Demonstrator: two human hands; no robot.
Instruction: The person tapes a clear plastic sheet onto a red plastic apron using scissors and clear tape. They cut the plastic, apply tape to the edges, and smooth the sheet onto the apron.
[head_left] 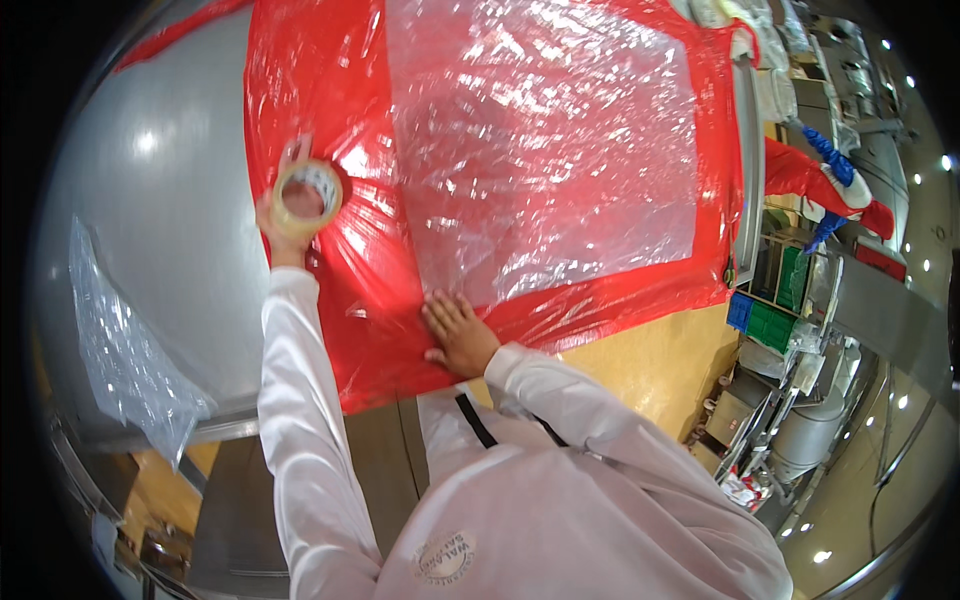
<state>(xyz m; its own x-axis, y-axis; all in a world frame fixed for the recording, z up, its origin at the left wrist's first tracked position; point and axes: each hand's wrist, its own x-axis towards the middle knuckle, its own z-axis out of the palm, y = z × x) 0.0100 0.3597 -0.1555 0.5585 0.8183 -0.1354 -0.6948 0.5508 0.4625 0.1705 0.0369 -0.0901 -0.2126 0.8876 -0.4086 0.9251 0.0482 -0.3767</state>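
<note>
Red plastic sheet (330, 90) lay on the steel table (170, 200) — left hand (283, 222) pinched a tape roll (308, 196), right hand (458, 334) pressed flat, fingers spread. Tape might wrinkle the sheet if that palm slipped.

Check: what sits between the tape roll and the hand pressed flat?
Only wrinkled red plastic sheet between the tape roll and the right hand, per the head view.
</note>
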